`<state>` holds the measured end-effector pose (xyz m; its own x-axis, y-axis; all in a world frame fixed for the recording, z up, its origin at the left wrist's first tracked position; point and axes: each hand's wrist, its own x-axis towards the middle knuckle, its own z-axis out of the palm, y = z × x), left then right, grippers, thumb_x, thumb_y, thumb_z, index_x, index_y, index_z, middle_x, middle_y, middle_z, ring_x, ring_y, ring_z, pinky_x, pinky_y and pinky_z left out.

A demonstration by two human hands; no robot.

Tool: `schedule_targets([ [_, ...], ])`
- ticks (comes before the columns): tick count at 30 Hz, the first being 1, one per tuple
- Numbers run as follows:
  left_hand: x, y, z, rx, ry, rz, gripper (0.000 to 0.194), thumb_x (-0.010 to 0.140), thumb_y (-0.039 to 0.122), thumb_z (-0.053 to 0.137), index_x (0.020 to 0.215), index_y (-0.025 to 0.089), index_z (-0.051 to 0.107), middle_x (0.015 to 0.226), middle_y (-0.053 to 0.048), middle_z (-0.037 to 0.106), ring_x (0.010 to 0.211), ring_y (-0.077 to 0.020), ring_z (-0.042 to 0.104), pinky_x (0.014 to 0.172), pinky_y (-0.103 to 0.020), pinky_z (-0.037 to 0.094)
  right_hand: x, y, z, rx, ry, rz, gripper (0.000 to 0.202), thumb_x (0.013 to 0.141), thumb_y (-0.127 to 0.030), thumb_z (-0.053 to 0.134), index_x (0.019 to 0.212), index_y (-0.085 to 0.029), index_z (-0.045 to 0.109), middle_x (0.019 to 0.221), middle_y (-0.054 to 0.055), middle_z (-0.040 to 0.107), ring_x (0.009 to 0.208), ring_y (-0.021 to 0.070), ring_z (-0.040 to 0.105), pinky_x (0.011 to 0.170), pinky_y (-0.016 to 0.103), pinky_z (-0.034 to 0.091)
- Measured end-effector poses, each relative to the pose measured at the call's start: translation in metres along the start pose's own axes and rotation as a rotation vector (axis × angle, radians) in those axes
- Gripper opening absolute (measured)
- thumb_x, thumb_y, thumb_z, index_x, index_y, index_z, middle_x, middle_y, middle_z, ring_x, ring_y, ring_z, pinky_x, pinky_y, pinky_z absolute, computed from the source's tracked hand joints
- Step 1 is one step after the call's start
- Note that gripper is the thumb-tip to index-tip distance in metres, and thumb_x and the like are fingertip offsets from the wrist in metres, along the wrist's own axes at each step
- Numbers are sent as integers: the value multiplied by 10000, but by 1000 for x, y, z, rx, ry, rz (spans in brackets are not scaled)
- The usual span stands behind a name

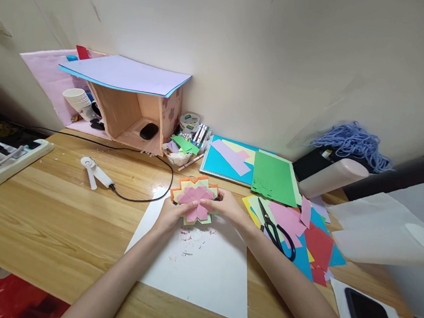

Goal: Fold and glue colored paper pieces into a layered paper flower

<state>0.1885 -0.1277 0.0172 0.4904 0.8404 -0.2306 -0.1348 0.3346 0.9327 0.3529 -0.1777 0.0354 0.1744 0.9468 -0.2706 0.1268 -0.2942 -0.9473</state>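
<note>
A layered paper flower (194,198), pink over pale green and orange, is held between both hands above a white sheet (194,276). My left hand (173,214) grips its left side, the thumb on the pink centre. On the right side my right hand (226,205) holds it likewise, thumb pressed on the pink layer and fingers behind. The fingers under the flower are mostly hidden. Coloured pen marks (190,236) show on the white sheet just below. Black-handled scissors (274,229) lie to the right on paper scraps.
Coloured paper scraps (319,242) and a green sheet (275,177) lie right. At the back stand a pink cardboard box (127,112) and a basket (178,155) with markers and tape. A white corded device (97,173) lies left; a phone (372,316) is front right.
</note>
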Motion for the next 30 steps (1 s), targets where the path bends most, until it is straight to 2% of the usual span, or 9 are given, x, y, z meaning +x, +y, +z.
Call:
schedule_targets([
  [4,0,2,0,2,8,-40,494,557,323,770,986,113,644,1025,-136,664,954,-290,607,796,-350,485,4,10,1,20,-51,-56,325,605,-432,692,696,-154,551,660,-16,550,588,107,495,526,204,371],
  [8,0,0,0,-2,16,-23,487,567,326,764,989,115,640,1020,-136,664,946,-286,610,798,-358,488,7,16,3,43,-81,-79,356,597,-454,691,673,-156,511,630,-27,494,566,95,449,514,199,354],
  [17,2,-9,-7,42,49,-7,415,564,337,764,898,109,671,943,-122,685,875,-260,628,731,-319,496,8,16,3,20,-100,-79,350,606,-459,676,649,-157,505,623,-26,484,549,90,430,504,197,335],
  [24,2,-7,-8,62,33,-57,438,564,363,759,899,96,667,915,-123,689,826,-253,637,688,-309,496,6,14,3,22,-88,-54,344,599,-456,684,686,-156,538,637,-21,517,559,99,456,514,203,349],
  [30,4,-10,-7,41,77,-95,416,532,359,775,853,113,680,880,-104,699,793,-239,641,683,-298,492,10,20,3,64,-92,-47,362,583,-461,695,658,-152,522,617,-27,509,546,93,457,504,200,347],
])
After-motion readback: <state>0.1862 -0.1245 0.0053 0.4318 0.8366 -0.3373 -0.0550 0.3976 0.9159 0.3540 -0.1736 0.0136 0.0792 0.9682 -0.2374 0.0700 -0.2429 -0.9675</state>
